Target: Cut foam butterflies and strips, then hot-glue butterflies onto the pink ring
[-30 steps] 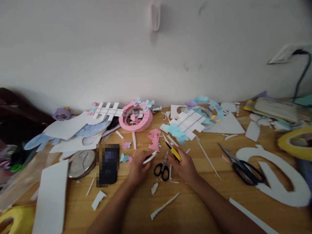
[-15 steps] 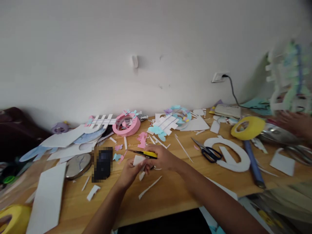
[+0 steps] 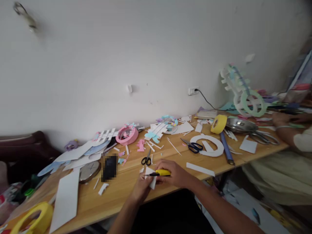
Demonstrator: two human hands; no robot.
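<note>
My right hand (image 3: 173, 174) is closed around a yellow and black utility knife (image 3: 163, 172), whose dark tip points left. In my left hand (image 3: 141, 187) a small white piece of foam board (image 3: 153, 183) is pinched, with the knife's tip lying across it. Both hands are close together near the table's front edge, and some right fingers are hidden behind the piece. Just beyond them lie small black-handled scissors (image 3: 146, 160) and a few white scraps.
On the wooden table (image 3: 131, 195) lie a dark pixelated object (image 3: 109, 167), a pink ring (image 3: 127, 135), larger scissors (image 3: 193, 147), a white foam ring (image 3: 219, 149), yellow tape (image 3: 218, 124) and a metal pan (image 3: 240, 125). Another person's arm (image 3: 282, 125) rests at right.
The view has shifted, showing more of the wall and the right side. My hands with the knife and white piece have moved toward the table's front edge, revealing the small scissors.
</note>
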